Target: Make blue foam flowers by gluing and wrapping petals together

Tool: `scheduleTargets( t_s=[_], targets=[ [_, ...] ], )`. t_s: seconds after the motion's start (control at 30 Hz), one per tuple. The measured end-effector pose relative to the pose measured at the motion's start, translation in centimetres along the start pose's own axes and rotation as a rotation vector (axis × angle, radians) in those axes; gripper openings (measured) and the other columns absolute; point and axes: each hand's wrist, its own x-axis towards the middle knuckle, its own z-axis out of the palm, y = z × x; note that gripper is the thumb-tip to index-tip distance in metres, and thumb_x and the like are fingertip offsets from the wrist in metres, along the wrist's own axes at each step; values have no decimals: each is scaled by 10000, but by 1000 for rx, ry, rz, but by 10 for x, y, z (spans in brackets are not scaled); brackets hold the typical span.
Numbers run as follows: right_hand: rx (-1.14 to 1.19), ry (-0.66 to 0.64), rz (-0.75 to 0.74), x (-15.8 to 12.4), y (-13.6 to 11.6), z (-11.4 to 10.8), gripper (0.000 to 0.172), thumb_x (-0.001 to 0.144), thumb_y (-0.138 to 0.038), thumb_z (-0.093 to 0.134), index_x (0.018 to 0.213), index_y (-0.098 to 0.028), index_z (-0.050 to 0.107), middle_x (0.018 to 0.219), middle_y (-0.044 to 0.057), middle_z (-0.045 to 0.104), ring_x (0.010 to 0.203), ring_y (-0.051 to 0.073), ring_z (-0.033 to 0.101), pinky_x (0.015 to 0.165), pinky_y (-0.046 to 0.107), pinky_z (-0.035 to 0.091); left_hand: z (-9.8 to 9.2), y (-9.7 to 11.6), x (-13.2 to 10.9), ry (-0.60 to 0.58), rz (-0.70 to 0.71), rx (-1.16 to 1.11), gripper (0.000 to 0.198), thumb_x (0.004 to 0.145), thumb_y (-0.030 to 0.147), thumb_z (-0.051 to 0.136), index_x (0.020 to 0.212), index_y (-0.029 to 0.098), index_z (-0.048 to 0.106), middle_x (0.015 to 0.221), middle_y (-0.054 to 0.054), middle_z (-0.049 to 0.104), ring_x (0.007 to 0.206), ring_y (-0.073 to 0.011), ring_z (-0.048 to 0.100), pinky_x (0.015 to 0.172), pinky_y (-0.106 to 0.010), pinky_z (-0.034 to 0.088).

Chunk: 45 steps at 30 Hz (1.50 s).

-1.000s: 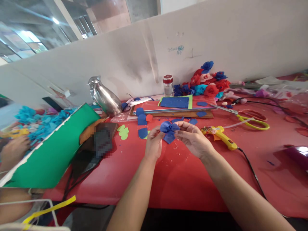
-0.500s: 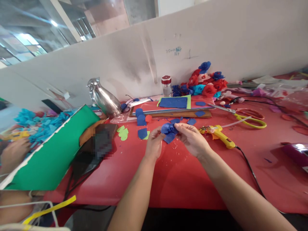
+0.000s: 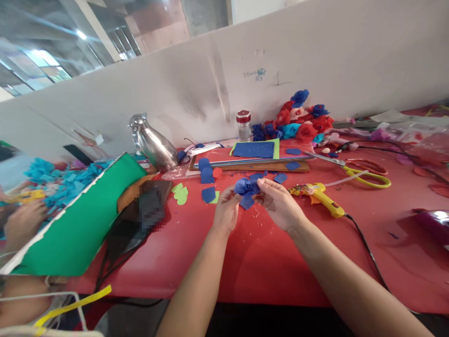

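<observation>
Over the middle of the red table, a blue paper flower [image 3: 246, 186] is held between both hands. My left hand [image 3: 227, 208] pinches its left petals between thumb and fingers. My right hand [image 3: 278, 201] grips the right edge of the flower with thumb and forefinger. Beneath the flower, a blue paper piece [image 3: 247, 202] shows. Left of my hands lie cut blue petals [image 3: 206, 172] and green paper pieces [image 3: 181, 194]. A yellow glue gun [image 3: 328, 201] rests just right of my right hand.
Scissors [image 3: 368, 175] lie at the right, near a pile of paper flowers [image 3: 305, 126]. A lidded jar [image 3: 243, 126] and a steel jug [image 3: 156, 145] stand at the back. A green board [image 3: 77, 229] separates a co-worker's hand [image 3: 24, 222] at left.
Both hands keep hold of the blue flower. It appears slightly turned, its petals lying a little differently between my fingers. The objects on the table stay in place.
</observation>
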Motion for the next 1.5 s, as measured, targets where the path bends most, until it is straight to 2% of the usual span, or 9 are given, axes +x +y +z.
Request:
scheduleTargets(
  t_s=[0.17,0.3,0.4,0.53,0.7,0.93,1.07,1.27,1.5],
  targets=[
    [-45,-19,-18,0,0,1,222,679,-368,754,726,-208,607,660,-31,572,582,95,479,583,237,388,1,-2,0,-8,10,-29,213,495,254,836,631,219,676,673,45,670,692,-110,581,808,-292,441],
    [-142,104,-114,-1,0,0,217,724,-386,691,701,-214,562,648,-31,533,580,104,453,564,246,364,-1,-3,2,56,56,14,197,512,265,820,627,210,670,631,47,637,654,-103,547,747,-274,425],
    [-283,157,-261,-4,0,1,167,730,-346,669,726,-224,555,683,-23,527,598,114,451,579,261,370,-2,-3,2,96,88,91,188,546,306,801,649,203,683,655,32,644,676,-114,542,723,-268,412],
    [-568,103,-475,-9,0,2,135,744,-256,639,865,-251,579,783,-8,530,672,135,478,644,295,408,-3,-3,2,95,80,121,202,557,338,798,656,204,683,660,24,646,669,-116,534,701,-263,399],
    [-911,154,-680,-11,-1,4,91,784,-254,588,873,-244,601,783,13,536,676,153,466,644,319,420,-3,-5,2,126,52,129,233,561,375,795,621,197,656,603,29,611,612,-105,512,680,-263,390],
    [-982,257,-669,-9,2,6,22,783,-259,603,778,-238,602,709,4,574,612,145,466,593,304,414,-1,-4,0,123,27,93,213,548,340,802,624,197,664,608,35,621,615,-99,519,692,-259,389],
    [-1031,223,-714,-6,2,2,70,784,-205,572,765,-241,629,758,19,619,626,149,507,603,313,440,-2,-5,0,114,30,109,206,561,342,795,624,195,665,614,32,619,618,-101,513,682,-259,380],
    [-1100,77,-858,-3,-6,-5,144,787,-196,577,795,-280,693,827,33,659,796,201,608,739,376,492,-3,-3,1,55,4,65,252,544,385,810,597,198,650,588,30,595,618,-104,517,717,-270,389],
    [-1107,30,-953,-4,-9,-6,155,787,-169,589,783,-284,692,804,24,659,761,194,595,732,377,471,-1,-1,0,52,-2,20,267,500,386,838,582,205,660,567,37,595,603,-97,516,712,-265,401]
  ],
)
